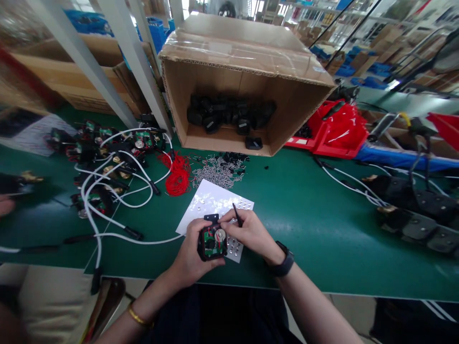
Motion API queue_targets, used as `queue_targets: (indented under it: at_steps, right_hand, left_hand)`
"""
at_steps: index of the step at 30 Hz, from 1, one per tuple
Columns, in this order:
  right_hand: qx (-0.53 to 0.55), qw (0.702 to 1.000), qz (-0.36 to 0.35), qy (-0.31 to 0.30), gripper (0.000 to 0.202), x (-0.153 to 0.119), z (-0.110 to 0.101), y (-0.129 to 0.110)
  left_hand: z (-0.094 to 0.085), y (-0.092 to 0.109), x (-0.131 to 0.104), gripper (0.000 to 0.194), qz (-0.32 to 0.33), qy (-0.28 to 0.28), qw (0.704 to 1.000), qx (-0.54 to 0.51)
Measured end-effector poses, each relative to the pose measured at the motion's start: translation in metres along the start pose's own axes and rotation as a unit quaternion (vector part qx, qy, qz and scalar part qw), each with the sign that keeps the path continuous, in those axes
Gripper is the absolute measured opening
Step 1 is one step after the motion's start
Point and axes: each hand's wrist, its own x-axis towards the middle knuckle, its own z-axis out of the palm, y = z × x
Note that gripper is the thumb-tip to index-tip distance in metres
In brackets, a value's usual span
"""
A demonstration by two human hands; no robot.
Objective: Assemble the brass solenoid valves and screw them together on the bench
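Observation:
My left hand (189,260) is wrapped round a black housing (214,242) whose open face shows a green circuit board and a round silvery part. Over the upper right of the housing, my right hand (247,231) has its thumb and forefinger pinched together at the rim. A thin dark tool (237,215), perhaps tweezers, sticks up from between its fingers. Whatever lies at the fingertips is too small to make out. Beneath both hands lies a white sheet (205,195) carrying small shiny round pieces on its right part.
A pile of screws (218,171) and coiled red wires (177,179) lie beyond the sheet. Behind stands an open cardboard box (287,114) with black housings. Wired units with white cables (89,205) are at left, finished-looking black units (418,227) at right. Another person's hand (6,205) shows far left.

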Motion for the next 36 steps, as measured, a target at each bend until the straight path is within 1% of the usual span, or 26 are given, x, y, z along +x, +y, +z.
queue_targets:
  at_steps: [3,5,7,10,13,15,17,18,21,24,27,29,32,34,36]
  right_hand:
    - [-0.061,0.997,-0.013,-0.034,0.014,0.009,-0.008,-0.007]
    - [-0.131,0.988,-0.035,-0.071,0.015,0.015,-0.013,-0.015]
    - [-0.213,0.969,-0.064,-0.111,0.016,0.022,-0.018,-0.025]
    - [-0.315,0.929,-0.092,-0.170,0.023,0.032,-0.021,-0.042]
    - [-0.357,0.903,-0.113,-0.213,0.023,0.040,-0.020,-0.055]
    - [-0.361,0.896,-0.122,-0.228,0.022,0.043,-0.019,-0.057]
    - [-0.357,0.897,-0.122,-0.231,0.022,0.044,-0.018,-0.057]
    - [-0.354,0.899,-0.119,-0.229,0.022,0.044,-0.018,-0.055]
    - [-0.342,0.908,-0.107,-0.216,0.021,0.042,-0.018,-0.050]
    - [-0.329,0.914,-0.102,-0.213,0.020,0.041,-0.017,-0.047]
    - [-0.323,0.916,-0.101,-0.217,0.022,0.041,-0.015,-0.045]
    - [-0.322,0.916,-0.098,-0.219,0.021,0.041,-0.014,-0.044]
    - [-0.313,0.920,-0.088,-0.220,0.019,0.042,-0.015,-0.043]
    - [-0.291,0.927,-0.080,-0.224,0.017,0.042,-0.017,-0.040]
    - [-0.255,0.937,-0.076,-0.227,0.012,0.039,-0.019,-0.037]
  left_hand:
    - [-0.001,-0.001,0.000,0.072,0.010,-0.011,1.000,0.011]
    - [-0.001,-0.001,0.001,0.072,0.014,-0.018,1.000,0.022]
    - [-0.001,-0.001,0.003,0.071,0.022,-0.030,0.998,0.042]
    - [-0.001,0.001,0.006,0.071,0.028,-0.049,0.997,0.061]
    - [-0.008,0.007,0.005,0.074,0.014,-0.057,0.997,0.049]
    - [-0.016,0.013,0.005,0.075,0.012,-0.077,0.997,0.022]
    - [-0.025,0.021,0.007,0.064,0.006,-0.091,0.996,0.003]
    - [-0.029,0.026,0.008,0.056,-0.006,-0.087,0.996,0.005]
    - [-0.037,0.039,0.017,0.036,-0.065,-0.040,0.996,0.039]
    - [-0.039,0.052,0.026,0.028,-0.121,-0.016,0.991,0.061]
    - [-0.038,0.060,0.034,0.021,-0.154,-0.013,0.986,0.065]
    - [-0.037,0.061,0.038,0.015,-0.165,-0.014,0.985,0.044]
    - [-0.034,0.056,0.043,0.008,-0.174,-0.012,0.984,-0.024]
    - [-0.033,0.051,0.045,0.007,-0.177,-0.008,0.982,-0.061]
    - [-0.032,0.048,0.045,0.011,-0.182,-0.003,0.980,-0.085]
